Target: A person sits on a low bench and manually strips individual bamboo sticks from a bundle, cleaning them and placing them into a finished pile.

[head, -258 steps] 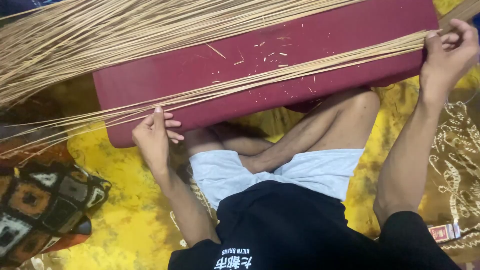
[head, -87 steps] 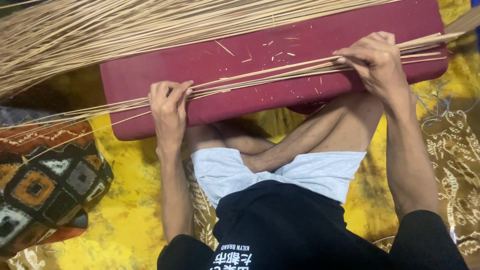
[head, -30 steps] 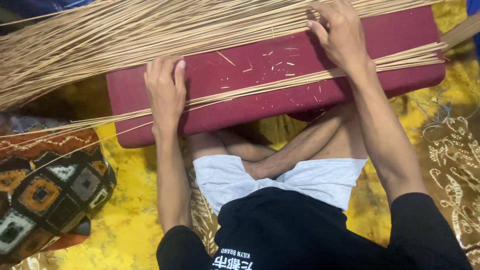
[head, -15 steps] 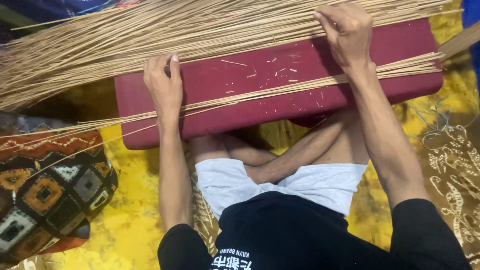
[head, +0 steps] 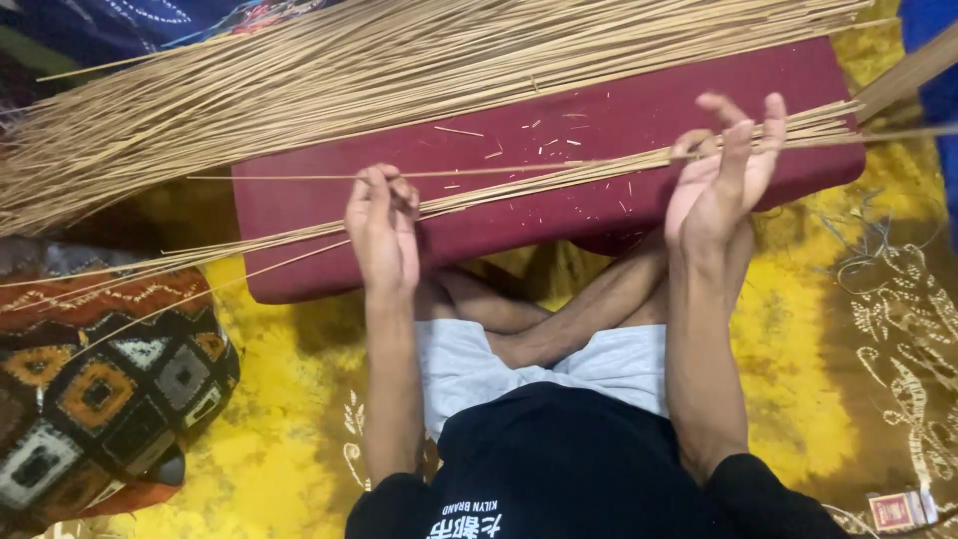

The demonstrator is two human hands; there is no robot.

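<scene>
1. Yellow cloth point(head: 279, 419) with brown patterning covers the floor; the person sits cross-legged on it, bare legs folded under the near edge of the board.
2. Red board point(head: 559, 215), long and flat, lies across the lap, running left to right. Its surface carries scattered short splinters near the middle.
3. Big pile point(head: 329, 85) of thin tan sticks lies along the far edge of the board, fanning out well past its left end.
4. Patterned cushion point(head: 100, 389), orange, black and white squares, sits on the cloth beyond the board's left near corner.
5. Small bundle point(head: 559, 175) of the same sticks lies slantwise over the board, from the right far corner toward the left near corner, its loose ends trailing off over the cushion.
6. Left hand point(head: 382, 235) rests at the near edge of the board, left of centre. Fingers curled closed, pinching a single stick point(head: 299, 178) that runs level toward the left, just above the bundle.
7. Right hand point(head: 720, 180) is at the right part of the board, palm up, fingers spread and raised. The bundle passes at the fingertips; cannot tell whether the thumb pinches it.
8. Small red box point(head: 895, 509) lies on the cloth at the right near corner of view.
</scene>
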